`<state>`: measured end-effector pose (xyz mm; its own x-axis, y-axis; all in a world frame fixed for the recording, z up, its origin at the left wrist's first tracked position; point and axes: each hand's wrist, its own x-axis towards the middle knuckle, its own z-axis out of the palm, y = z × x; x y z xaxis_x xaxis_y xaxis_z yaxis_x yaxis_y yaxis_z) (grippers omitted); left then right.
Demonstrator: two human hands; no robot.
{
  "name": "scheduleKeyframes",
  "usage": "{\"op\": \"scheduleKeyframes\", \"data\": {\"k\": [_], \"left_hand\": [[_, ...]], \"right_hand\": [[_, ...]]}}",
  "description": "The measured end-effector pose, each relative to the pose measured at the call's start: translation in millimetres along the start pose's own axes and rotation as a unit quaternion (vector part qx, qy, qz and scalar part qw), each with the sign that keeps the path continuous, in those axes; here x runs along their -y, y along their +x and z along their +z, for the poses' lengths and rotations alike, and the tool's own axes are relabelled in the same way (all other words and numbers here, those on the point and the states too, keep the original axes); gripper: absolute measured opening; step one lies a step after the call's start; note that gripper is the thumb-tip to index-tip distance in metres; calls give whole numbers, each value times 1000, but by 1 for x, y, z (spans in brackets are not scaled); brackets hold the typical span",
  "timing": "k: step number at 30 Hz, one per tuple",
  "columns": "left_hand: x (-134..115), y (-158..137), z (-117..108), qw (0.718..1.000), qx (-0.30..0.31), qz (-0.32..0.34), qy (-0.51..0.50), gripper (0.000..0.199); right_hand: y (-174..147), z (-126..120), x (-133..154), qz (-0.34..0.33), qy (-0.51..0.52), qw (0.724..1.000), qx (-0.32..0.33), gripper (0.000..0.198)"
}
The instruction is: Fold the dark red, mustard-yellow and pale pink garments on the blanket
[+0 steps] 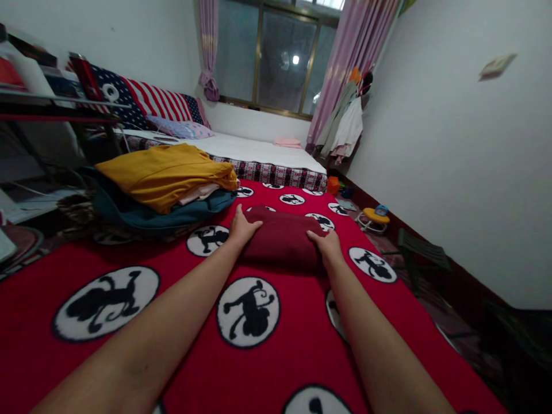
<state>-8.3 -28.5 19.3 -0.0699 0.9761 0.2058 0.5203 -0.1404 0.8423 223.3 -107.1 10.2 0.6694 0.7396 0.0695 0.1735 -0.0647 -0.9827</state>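
Note:
A dark red folded garment (282,238) lies on the red blanket (185,322) with black-and-white monkey circles. My left hand (242,227) grips its left edge, thumb on top and the other fingers partly hidden. At the opposite edge, my right hand (326,244) holds the cloth the same way, its thumb over the top and its fingers mostly out of sight. What kind of garment it is cannot be made out from the folded shape. Left of my left hand sits a pile with a mustard yellow garment (166,175) over a dark teal one (164,215).
Beyond the blanket stands a bed with a white sheet (254,150) and a small pink folded cloth (287,142). A cluttered shelf (56,103) is at the left. On the right are a yellow stool (375,216), a dark folding stool (422,250) and hanging clothes (347,129).

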Motion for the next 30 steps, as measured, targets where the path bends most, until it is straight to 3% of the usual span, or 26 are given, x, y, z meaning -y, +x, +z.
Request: {"op": "scheduleKeyframes", "data": {"k": [3, 5, 6, 9, 11, 12, 14, 17, 19, 21, 23, 26, 30], "left_hand": [[-7, 0, -3, 977, 25, -84, -192, 93], [-18, 0, -10, 947, 57, -79, -307, 91], [-25, -1, -16, 934, 63, -46, -350, 93], [-49, 1, -38, 896, 52, 113, -425, 104], [-59, 3, -53, 867, 73, 199, -450, 101], [-60, 4, -60, 859, 98, 221, -450, 94], [-52, 6, -68, 864, 158, 219, -425, 75], [-25, 10, -68, 900, 207, 147, -354, 48], [-9, 13, -62, 921, 198, 118, -314, 40], [-1, 14, -52, 932, 191, 124, -283, 39], [-4, 12, -41, 936, 202, 154, -242, 40], [-16, 0, -25, 935, 220, 242, -136, 35], [-29, -26, -9, 892, 242, 380, 37, 35]], "right_hand": [[1, -5, 8, 52, 74, 994, 68, 34], [-1, -10, 18, 50, 97, 990, 87, 25], [-2, -13, 26, 26, 122, 989, 84, 25], [-4, -23, 53, -153, 222, 962, 48, 40], [-3, -32, 65, -273, 255, 927, 26, 47], [-2, -37, 65, -299, 253, 920, 26, 46], [3, -47, 55, -289, 230, 929, 42, 41], [12, -59, 22, -186, 172, 966, 50, 34], [17, -63, 4, -132, 150, 980, -2, 32], [21, -63, -3, -126, 144, 979, -65, 32], [21, -60, 3, -149, 130, 976, -96, 31], [17, -52, 22, -191, 77, 976, -76, 28], [9, -44, 38, -238, -65, 968, -35, 27]]}}
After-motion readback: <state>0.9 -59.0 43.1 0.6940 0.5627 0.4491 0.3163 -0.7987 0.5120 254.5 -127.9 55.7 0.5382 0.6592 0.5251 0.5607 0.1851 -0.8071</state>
